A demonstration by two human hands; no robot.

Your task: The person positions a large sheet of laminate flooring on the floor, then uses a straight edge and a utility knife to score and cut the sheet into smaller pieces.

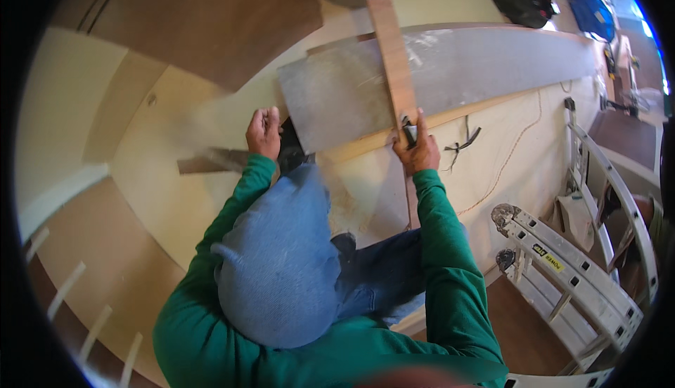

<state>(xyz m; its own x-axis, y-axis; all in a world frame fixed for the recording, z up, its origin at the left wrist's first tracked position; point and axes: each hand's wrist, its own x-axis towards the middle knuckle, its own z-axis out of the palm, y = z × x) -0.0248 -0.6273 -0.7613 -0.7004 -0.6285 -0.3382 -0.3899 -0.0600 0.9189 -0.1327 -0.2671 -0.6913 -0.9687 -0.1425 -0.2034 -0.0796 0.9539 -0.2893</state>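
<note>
Hands on a grey board (pixel 436 71) with a wooden strip (pixel 394 57) laid across it.
Right hand (pixel 416 150) grips a small dark tool (pixel 408 132) against the strip; left hand (pixel 263 132) is fisted, contents hidden.

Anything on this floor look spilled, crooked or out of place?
A pale patch like sawdust lies on the floor beside the knee. The wood strip lies crosswise over the grey board, held by the right hand. Nothing looks damaged.

Narrow brown wooden strip (pixel 394 64) lies across grey board (pixel 436 78) (crosswise).
</note>
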